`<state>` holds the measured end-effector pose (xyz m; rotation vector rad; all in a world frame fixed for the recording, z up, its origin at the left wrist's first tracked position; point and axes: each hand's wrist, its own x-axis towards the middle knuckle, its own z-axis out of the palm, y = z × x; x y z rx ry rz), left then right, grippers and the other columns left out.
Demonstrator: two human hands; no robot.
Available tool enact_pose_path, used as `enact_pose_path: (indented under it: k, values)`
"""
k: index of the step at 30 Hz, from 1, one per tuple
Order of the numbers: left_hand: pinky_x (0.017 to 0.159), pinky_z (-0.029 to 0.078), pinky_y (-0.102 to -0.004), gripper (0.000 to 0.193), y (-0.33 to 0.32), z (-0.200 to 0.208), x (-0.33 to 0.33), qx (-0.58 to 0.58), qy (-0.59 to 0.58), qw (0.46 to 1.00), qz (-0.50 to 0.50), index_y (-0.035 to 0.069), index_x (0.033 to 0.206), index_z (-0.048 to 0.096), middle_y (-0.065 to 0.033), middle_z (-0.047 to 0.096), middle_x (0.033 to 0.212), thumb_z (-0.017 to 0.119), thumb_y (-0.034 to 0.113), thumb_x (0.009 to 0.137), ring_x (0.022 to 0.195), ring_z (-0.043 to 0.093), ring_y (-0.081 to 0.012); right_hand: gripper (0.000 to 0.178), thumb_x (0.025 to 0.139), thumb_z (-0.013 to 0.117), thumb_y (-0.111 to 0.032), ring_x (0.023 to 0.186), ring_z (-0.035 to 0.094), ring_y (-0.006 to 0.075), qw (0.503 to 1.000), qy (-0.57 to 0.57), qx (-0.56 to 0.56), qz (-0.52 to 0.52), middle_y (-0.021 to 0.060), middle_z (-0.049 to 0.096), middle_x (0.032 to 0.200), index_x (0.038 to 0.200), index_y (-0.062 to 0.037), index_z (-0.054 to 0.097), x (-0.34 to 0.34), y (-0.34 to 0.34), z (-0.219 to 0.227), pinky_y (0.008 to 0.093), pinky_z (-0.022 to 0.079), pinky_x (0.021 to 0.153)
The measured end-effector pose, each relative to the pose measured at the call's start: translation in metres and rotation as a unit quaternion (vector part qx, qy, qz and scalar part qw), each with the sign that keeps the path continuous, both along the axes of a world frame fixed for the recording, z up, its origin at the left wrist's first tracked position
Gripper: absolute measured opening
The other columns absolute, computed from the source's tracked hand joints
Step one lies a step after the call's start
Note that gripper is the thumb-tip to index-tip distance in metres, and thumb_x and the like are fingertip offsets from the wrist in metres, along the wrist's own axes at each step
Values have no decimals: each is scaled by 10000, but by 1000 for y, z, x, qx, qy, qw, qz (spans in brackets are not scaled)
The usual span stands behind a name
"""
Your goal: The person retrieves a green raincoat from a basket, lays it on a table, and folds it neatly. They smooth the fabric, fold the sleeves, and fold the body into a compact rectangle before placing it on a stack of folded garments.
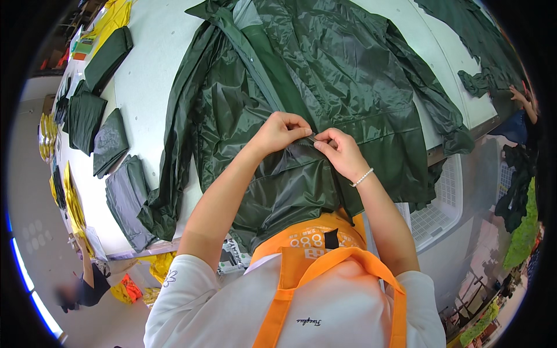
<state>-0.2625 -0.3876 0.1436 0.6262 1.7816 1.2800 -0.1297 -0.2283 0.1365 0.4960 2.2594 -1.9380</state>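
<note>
A dark green, shiny rain jacket (360,75) lies spread on the white table in front of me, its front partly parted and its lower hem hanging toward my orange apron (342,229). My left hand (282,132) pinches the front edge of the jacket near the zipper. Close beside it, my right hand (341,152) pinches the same edge between thumb and fingers. A short stretch of zipper (301,143) shows between the two hands. The fingertips nearly meet, and the exact part they grip is mostly hidden.
Several folded dark green garments (125,188) line the table's (148,69) left side, with yellow garments (72,194) at its edge. A white plastic basket (441,203) stands low at the right. More green garments (464,35) lie far right, near another person's hand (518,95). Another person (90,284) is at lower left.
</note>
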Motion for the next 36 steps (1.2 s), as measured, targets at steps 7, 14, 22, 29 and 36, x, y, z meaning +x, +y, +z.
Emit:
enact_pose_path:
  k: [7, 14, 22, 29, 36]
  values:
    - [680, 468, -229, 126, -1, -4, 0, 8, -12, 1000, 4, -3, 882, 694, -24, 678, 792, 670, 111, 833, 735, 593, -71, 166, 821, 678, -107, 640, 526, 82, 1000, -7, 6, 4, 41, 621, 806, 925, 12, 624, -2, -1, -1, 234, 461, 630]
    - [679, 469, -235, 132, -2, -1, 2, -2, -19, 1000, 14, -1, 876, 697, -25, 677, 790, 674, 121, 833, 735, 592, -74, 168, 814, 682, -109, 615, 512, 74, 1000, -17, 12, 19, 40, 616, 790, 914, 13, 625, -9, -2, 2, 238, 453, 604]
    - [680, 468, -236, 95, -12, 27, 19, 6, 142, 975, 169, 2, 834, 671, -23, 656, 795, 671, 95, 816, 742, 589, -77, 217, 806, 695, -115, 648, 535, 91, 999, 32, 26, -15, 45, 597, 817, 969, 10, 624, -10, 15, -4, 238, 463, 626]
    - [514, 441, -316, 140, -114, 59, 151, -240, 85, 964, 77, 29, 615, 556, -106, 548, 593, 665, 83, 684, 538, 557, -210, 216, 838, 677, -129, 734, 574, 109, 951, 128, 205, -192, 42, 629, 864, 1010, -8, 630, -31, 205, 26, 241, 476, 698]
    - [733, 527, -410, 226, -172, 23, 342, -603, 10, 796, -57, 110, 730, 712, -116, 673, 819, 651, 328, 720, 825, 651, -291, 298, 806, 715, -214, 797, 646, 176, 846, 48, 468, -250, 109, 688, 896, 998, 5, 650, -51, 521, -52, 291, 502, 743]
